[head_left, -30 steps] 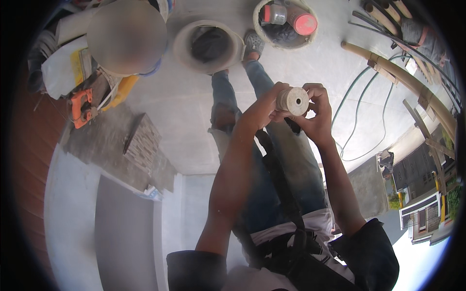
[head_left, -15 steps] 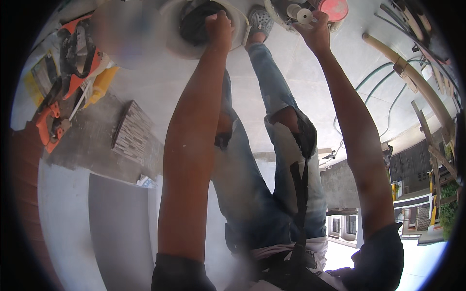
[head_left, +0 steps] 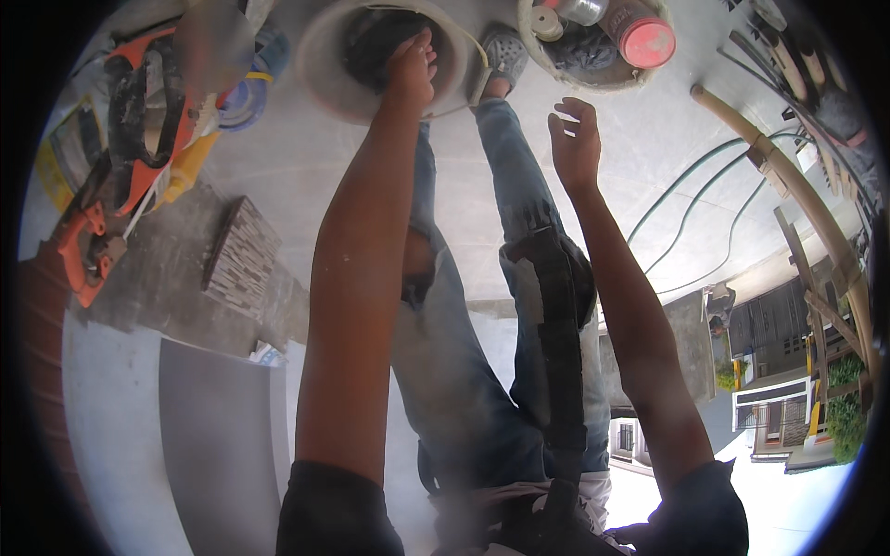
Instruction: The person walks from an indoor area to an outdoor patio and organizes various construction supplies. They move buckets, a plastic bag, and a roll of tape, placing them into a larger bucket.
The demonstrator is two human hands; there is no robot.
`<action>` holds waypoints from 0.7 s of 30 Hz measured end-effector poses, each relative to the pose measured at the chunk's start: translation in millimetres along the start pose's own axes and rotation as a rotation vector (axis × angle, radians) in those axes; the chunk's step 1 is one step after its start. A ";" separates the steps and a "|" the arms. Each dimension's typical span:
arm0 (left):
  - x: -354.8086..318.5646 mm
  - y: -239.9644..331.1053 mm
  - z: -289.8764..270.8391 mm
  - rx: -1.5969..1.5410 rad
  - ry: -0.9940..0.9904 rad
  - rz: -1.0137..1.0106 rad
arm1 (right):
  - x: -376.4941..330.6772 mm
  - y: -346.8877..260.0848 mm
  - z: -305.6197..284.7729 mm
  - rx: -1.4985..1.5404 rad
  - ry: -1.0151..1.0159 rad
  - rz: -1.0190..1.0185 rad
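My left hand (head_left: 413, 67) hangs over a round pale bucket (head_left: 311, 69) with dark contents at the top. Its fingers are curled in, and whatever may lie inside them is hidden. My right hand (head_left: 577, 144) is open and holds nothing, its fingers bent and apart, just below a second bucket (head_left: 640, 85). Inside that bucket are a white spool (head_left: 547, 23), a clear container (head_left: 584, 9), a jar with a red lid (head_left: 647, 43) and some dark material (head_left: 591, 63).
At the left lie orange-and-black tools (head_left: 148, 120), an orange-handled saw (head_left: 85, 250), a yellow object (head_left: 190, 167) and a roll of blue tape (head_left: 246, 100). Green hose (head_left: 686, 176) curves over the floor at right, beside wooden poles (head_left: 769, 120). My shoe (head_left: 505, 56) stands between the buckets.
My right hand has let go of the white spool, which now lies in the right bucket, and has drawn back toward me. My left hand stays over the left bucket, its wrist turned.
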State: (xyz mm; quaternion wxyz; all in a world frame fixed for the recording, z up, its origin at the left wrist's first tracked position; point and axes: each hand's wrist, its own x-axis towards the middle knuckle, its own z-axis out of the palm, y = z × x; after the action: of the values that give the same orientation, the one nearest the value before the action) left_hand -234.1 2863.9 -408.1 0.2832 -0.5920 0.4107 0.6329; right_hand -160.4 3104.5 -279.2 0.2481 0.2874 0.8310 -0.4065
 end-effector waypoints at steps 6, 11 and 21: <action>26.5 -5.3 -1.3 -0.071 0.094 0.061 | -7.4 -2.2 8.1 0.130 -0.068 0.121; 77.7 -1.3 -2.1 -0.129 0.049 -0.005 | -3.3 -19.6 15.9 0.239 -0.088 0.173; 15.1 27.0 -55.1 1.756 -0.213 0.477 | -19.7 -62.4 37.4 0.217 -0.207 0.254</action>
State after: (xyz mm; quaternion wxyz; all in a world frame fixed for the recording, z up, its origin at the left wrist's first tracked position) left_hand -230.6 2801.3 -415.8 0.5296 -0.0020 0.8276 0.1862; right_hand -182.1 3037.1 -253.6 0.3492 0.3715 0.7094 -0.4867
